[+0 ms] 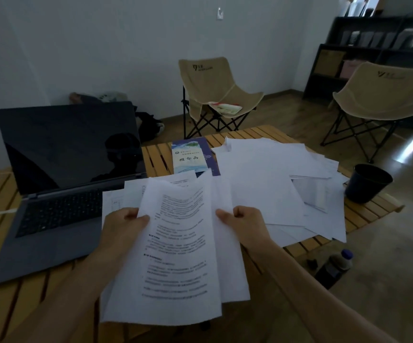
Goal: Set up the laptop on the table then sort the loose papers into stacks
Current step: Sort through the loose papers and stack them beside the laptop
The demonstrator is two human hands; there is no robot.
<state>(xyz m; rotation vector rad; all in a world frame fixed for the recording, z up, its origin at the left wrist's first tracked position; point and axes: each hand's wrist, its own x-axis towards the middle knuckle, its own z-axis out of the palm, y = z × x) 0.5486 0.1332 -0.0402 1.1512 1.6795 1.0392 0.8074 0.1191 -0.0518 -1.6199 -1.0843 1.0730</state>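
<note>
Two hands hold one sheaf (175, 243) at lower centre, long axis running up-frame: left hand (123, 226) pinches its left edge, right hand (242, 224) its right. Loose papers (269, 179) lie up-right, nearer the right hand; laptop (59, 174) stands open at left.

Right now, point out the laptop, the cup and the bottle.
Laptop (59, 147): head view, on its dark screen.
Cup (367, 184): head view, on its side wall.
Bottle (334, 267): head view, on its dark body.

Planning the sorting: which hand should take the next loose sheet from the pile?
Right. The right hand is beside the loose pile; the left hand is by the laptop.
</note>
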